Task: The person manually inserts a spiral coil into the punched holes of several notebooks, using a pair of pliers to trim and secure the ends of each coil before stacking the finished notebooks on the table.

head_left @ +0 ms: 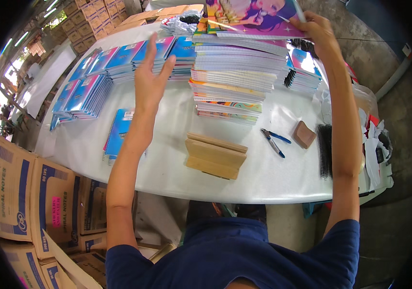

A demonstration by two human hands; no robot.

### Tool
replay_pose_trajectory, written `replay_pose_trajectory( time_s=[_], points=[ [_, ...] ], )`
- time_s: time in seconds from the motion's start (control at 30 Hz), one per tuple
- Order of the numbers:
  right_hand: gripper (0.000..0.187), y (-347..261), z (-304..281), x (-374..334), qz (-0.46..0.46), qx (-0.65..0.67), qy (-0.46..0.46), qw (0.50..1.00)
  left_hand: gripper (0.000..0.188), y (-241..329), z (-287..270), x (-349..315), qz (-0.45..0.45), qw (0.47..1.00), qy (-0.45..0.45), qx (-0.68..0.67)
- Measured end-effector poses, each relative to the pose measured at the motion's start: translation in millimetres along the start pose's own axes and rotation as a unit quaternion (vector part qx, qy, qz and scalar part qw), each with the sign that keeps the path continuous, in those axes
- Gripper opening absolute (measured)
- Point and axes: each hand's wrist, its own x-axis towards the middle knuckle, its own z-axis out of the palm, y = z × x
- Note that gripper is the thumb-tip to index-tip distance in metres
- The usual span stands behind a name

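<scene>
Both forearms rise from 6 o'clock. Left hand (149, 79), at 11 o'clock, hovers with its fingers spread and nothing in it, just beside the tall stack of spiral-bound notebooks (232, 82). Right hand (317, 30), at 1 o'clock, grips the edge of the purple illustrated notebook (251, 17) lying on top of that stack. Outward on the white table (167, 164): blue-covered notebook piles (90, 84) at 10 o'clock, wooden block stand (214, 155) at centre, blue-handled pliers (274, 141), black spiral coils (324, 150) at 3 o'clock, cardboard cartons (27, 192) at 8 o'clock
</scene>
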Motion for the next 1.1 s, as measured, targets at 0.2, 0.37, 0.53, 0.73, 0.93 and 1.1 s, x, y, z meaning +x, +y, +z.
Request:
replay_pose_trajectory(
  time_s=[0.2, 0.37, 0.53, 0.73, 0.93, 1.1],
  points=[
    [0.02, -32, 36, -157, -0.075, 0.11, 0.067, 0.989, 0.051, 41, -5, 7, -0.093, 0.969, -0.125, -0.193],
    [0.021, 57, 67, -288, 0.092, 0.097, 0.022, 0.991, 0.036, 23, -6, -43, -0.152, 0.889, -0.372, -0.217],
    [0.017, 119, 89, -327, 0.101, 0.032, -0.013, 0.994, 0.053, 15, 6, -76, -0.196, 0.846, -0.462, -0.178],
    [0.063, 106, 110, -324, 0.067, 0.057, -0.039, 0.995, 0.114, -35, 5, -149, -0.272, 0.885, -0.216, -0.31],
    [0.076, 102, 133, -319, 0.203, 0.154, -0.042, 0.966, 0.119, -20, 19, -179, -0.295, 0.904, -0.16, -0.263],
    [0.043, 142, 62, -280, -0.003, 0.013, -0.042, 0.999, 0.116, -50, -12, -191, -0.263, 0.929, -0.108, -0.238]
  ],
)
